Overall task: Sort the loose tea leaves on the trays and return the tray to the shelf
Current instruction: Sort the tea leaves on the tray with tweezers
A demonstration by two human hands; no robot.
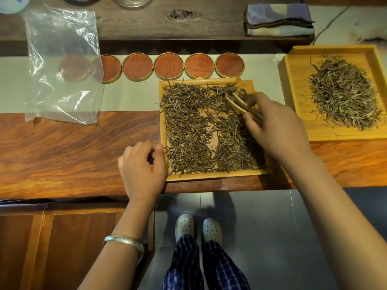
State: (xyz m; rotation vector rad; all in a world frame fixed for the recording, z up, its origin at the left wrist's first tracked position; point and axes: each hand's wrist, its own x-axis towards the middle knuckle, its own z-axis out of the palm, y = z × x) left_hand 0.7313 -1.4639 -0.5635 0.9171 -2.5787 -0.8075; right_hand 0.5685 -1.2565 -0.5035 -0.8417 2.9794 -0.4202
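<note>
A square bamboo tray (209,176) lies at the table's near edge, spread with loose tea leaves (188,130). My right hand (276,126) grips wooden tweezers (240,105) whose tips point into the leaves at the tray's far right. My left hand (142,166) rests beside the tray's left rim with its fingers curled and its thumb touching the rim. A second bamboo tray (299,84) at the right holds a heap of tea leaves (343,91).
A row of round wooden coasters (168,65) lies behind the near tray on a pale runner. A clear plastic bag (62,65) covers the left coasters. A folded cloth (278,19) sits on the dark raised board at the back. Feet in white clogs (198,228) stand below.
</note>
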